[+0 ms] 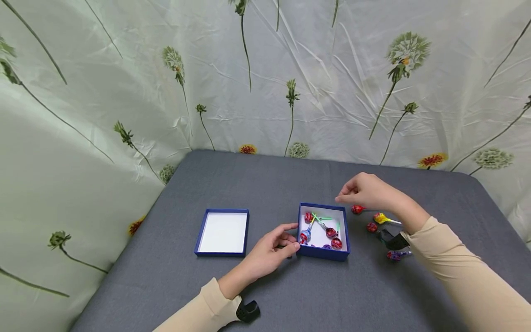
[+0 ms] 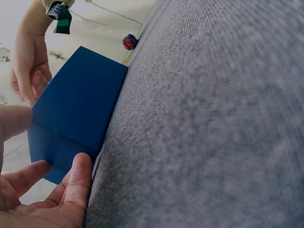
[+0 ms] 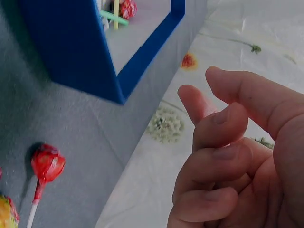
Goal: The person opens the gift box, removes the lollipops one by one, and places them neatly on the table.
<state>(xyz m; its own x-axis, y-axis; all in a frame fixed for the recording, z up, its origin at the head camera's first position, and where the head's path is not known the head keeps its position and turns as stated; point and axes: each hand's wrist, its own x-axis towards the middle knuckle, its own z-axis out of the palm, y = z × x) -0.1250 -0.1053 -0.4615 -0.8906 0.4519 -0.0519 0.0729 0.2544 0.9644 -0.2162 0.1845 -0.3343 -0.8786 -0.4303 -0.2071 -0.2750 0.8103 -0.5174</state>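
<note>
We see the blue box [image 1: 323, 253] on the grey table [image 1: 257, 184], with several lollipops [image 1: 330, 232] inside. At its eight o'clock, the left hand [image 1: 269, 251] touches it with relaxed, parted fingers. At two o'clock we find the right hand [image 1: 367, 190] raised, empty, fingers loosely bent with a narrow gap at the tips. Loose beside the box we count a red lollipop [image 1: 357, 209] at two, a yellow lollipop [image 1: 379, 218] towards three and a purple lollipop [image 1: 394, 255] between three and four. A matching lid [image 1: 222, 233] lies at nine.
</note>
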